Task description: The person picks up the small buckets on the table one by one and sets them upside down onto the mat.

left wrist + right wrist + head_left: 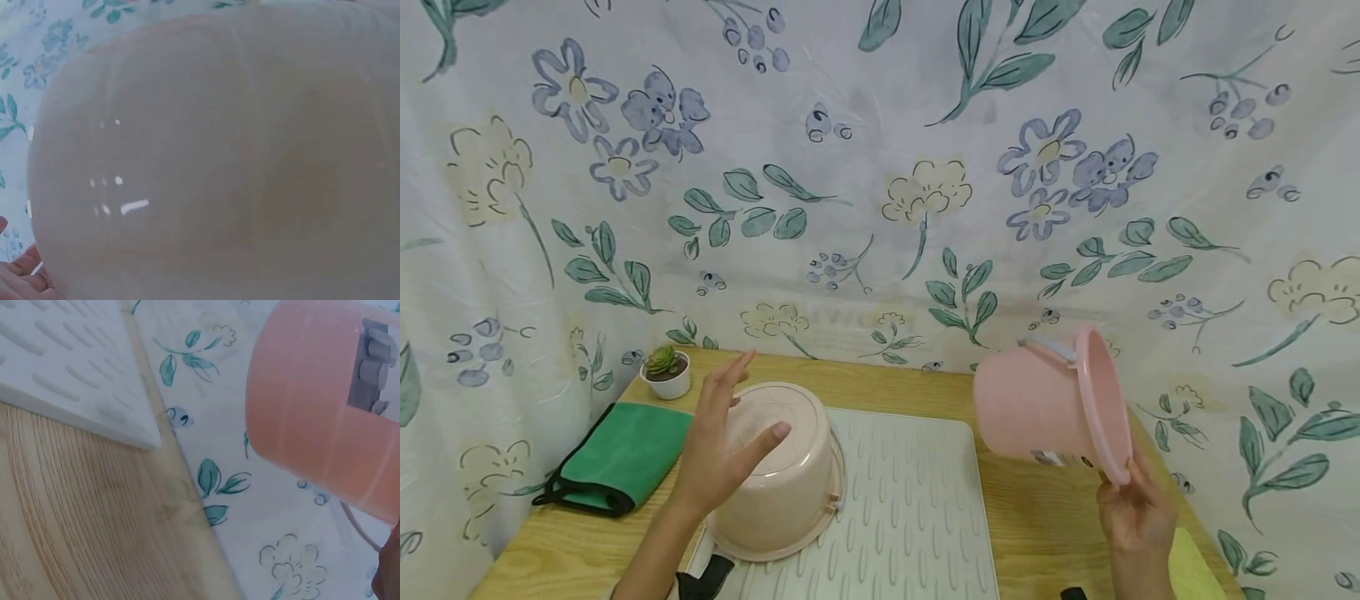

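Observation:
An upside-down beige basin [778, 483] lies on the left part of a grey ribbed drying mat [917, 508]. My left hand [726, 437] rests against its raised base with straight fingers and the thumb on the bottom. In the left wrist view the basin [212, 156] fills the frame, with fingertips [19, 278] at the lower left corner. My right hand [1133, 504] grips the rim of a pink bucket [1041, 408], held in the air on its side above the mat's right edge, mouth facing right. The right wrist view shows the bucket [312, 406] with a grey label.
The mat lies on a wooden table [1045, 517] backed by a floral cloth [880, 167]. A small potted succulent [666, 372] and a folded green cloth [621, 454] sit at the left. A yellow cloth [1191, 567] lies at the right front corner.

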{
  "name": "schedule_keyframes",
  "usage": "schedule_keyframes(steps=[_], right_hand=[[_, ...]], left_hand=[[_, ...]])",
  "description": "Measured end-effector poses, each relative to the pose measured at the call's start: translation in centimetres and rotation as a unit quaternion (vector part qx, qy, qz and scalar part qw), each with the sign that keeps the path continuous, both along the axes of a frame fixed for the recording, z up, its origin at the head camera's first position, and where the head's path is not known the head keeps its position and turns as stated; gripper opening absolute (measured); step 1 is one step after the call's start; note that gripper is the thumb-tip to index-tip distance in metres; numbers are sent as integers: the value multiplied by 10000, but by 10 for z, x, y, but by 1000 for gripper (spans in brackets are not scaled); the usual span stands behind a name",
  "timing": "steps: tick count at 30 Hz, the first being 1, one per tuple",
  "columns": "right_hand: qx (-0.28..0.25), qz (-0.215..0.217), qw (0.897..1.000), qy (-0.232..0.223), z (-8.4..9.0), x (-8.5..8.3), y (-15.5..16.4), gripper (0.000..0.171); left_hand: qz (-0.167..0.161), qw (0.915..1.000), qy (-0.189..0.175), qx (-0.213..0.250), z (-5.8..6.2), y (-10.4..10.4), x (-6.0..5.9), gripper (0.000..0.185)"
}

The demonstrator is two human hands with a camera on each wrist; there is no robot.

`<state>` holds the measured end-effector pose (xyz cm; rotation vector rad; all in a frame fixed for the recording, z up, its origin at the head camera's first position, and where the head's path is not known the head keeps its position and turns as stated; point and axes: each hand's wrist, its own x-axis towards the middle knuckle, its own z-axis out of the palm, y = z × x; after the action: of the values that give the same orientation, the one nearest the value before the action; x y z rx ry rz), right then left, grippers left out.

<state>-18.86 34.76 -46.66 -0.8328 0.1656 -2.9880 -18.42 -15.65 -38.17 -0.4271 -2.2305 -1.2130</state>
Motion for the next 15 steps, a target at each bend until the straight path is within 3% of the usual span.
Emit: schedule_keyframes(steps=[4, 10, 15], right_hand=[[17, 39, 9999, 133, -2, 6, -5, 50], [-47, 100, 9995, 283, -2, 11, -10, 51], [-42, 65, 9995, 310, 0, 15, -17, 51]], left_hand=[[-235, 9991, 182, 289, 3, 5, 3, 84], [-777, 9935, 91, 821, 6, 14, 7, 79], [-906, 9915, 9, 937, 5, 20, 6, 80]])
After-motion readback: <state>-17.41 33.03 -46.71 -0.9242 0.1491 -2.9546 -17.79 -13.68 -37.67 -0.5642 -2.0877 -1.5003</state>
